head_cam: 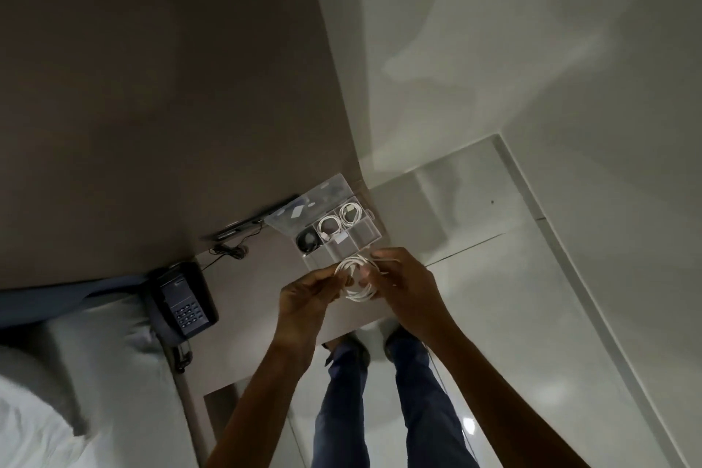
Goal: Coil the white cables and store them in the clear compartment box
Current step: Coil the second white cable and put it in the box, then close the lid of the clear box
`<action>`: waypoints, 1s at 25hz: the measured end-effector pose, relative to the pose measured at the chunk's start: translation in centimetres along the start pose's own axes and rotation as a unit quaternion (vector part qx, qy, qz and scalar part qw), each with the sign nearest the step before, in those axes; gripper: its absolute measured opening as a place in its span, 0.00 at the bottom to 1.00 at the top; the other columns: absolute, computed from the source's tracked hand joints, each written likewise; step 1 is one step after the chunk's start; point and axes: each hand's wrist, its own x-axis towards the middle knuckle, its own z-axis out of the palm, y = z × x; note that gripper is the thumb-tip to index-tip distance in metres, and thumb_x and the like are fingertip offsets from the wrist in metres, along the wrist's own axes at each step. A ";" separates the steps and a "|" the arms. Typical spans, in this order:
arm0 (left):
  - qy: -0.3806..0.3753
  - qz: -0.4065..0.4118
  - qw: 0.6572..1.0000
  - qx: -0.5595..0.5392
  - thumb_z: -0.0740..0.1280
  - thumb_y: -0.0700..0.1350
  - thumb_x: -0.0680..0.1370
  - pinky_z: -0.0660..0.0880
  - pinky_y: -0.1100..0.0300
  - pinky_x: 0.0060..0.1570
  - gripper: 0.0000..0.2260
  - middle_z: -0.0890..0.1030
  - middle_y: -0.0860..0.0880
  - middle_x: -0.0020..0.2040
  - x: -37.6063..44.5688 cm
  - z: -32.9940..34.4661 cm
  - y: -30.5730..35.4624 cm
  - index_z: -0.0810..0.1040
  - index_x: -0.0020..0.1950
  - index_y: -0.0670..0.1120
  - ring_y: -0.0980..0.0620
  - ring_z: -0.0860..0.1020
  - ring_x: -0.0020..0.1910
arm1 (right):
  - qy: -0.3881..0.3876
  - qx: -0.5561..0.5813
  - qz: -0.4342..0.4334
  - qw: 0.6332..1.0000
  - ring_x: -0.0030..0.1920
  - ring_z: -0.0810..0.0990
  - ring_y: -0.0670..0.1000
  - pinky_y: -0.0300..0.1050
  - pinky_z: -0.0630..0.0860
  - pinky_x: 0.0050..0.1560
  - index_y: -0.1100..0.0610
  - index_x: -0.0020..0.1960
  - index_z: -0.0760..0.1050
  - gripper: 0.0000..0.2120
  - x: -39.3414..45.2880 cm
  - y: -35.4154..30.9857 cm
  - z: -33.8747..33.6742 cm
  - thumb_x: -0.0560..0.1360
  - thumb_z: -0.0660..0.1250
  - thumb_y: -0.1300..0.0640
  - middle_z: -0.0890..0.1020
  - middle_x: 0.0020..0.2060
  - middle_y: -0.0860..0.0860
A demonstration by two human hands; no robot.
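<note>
1. The left hand (304, 289) has its fingers pinched shut on the left side of a white cable (357, 277) coil.
2. The right hand (402, 277) has its fingers closed around the coil's right side.
3. The coil hangs between both hands, just in front of the clear box (374, 230) on the counter (364, 315).
4. Two back compartments of the open box each hold a coiled white cable (329, 225).
5. A dark phone (182, 302) sits well to the left, beside the bed (76, 372).

You see a white cable (355, 277), a clear compartment box (370, 236), a dark navy phone (182, 300) and blue jeans (425, 410).
</note>
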 end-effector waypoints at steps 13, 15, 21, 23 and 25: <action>0.073 0.011 0.997 0.029 0.79 0.35 0.78 0.79 0.69 0.31 0.04 0.87 0.52 0.32 25.1 4.9 -13.0 0.88 0.50 0.35 0.63 0.83 0.27 | 0.085 -0.073 0.099 0.989 0.47 0.90 0.50 0.52 0.85 0.58 0.51 0.53 0.91 0.06 18.0 16.8 4.0 0.77 0.79 0.54 0.92 0.45 0.50; 0.078 0.048 0.995 0.036 0.78 0.34 0.78 0.82 0.67 0.33 0.07 0.89 0.45 0.39 26.3 5.4 -13.8 0.88 0.54 0.32 0.60 0.86 0.31 | 0.106 -0.122 0.054 0.985 0.44 0.89 0.52 0.53 0.85 0.53 0.54 0.50 0.91 0.04 19.1 17.7 4.2 0.76 0.78 0.56 0.92 0.42 0.52; 0.093 0.277 0.913 0.284 0.78 0.43 0.81 0.78 0.73 0.40 0.06 0.91 0.48 0.44 26.6 5.3 -15.1 0.90 0.55 0.42 0.67 0.84 0.34 | 0.153 -0.184 -0.013 0.971 0.40 0.85 0.46 0.35 0.80 0.46 0.54 0.50 0.90 0.03 19.2 19.5 5.1 0.76 0.80 0.58 0.90 0.44 0.51; 0.080 0.342 0.871 0.342 0.78 0.41 0.80 0.82 0.66 0.43 0.07 0.90 0.44 0.46 26.5 4.9 -15.2 0.90 0.56 0.39 0.57 0.86 0.38 | 0.154 -0.183 -0.018 0.971 0.38 0.84 0.43 0.31 0.81 0.46 0.54 0.49 0.88 0.04 19.1 20.0 5.4 0.76 0.80 0.61 0.89 0.43 0.49; 0.076 0.396 0.831 0.383 0.80 0.35 0.77 0.85 0.54 0.47 0.07 0.87 0.38 0.49 26.5 4.9 -15.4 0.89 0.54 0.36 0.43 0.86 0.47 | 0.151 -0.197 -0.019 0.969 0.38 0.84 0.45 0.34 0.83 0.45 0.55 0.47 0.86 0.04 19.1 20.5 5.5 0.76 0.80 0.61 0.88 0.43 0.50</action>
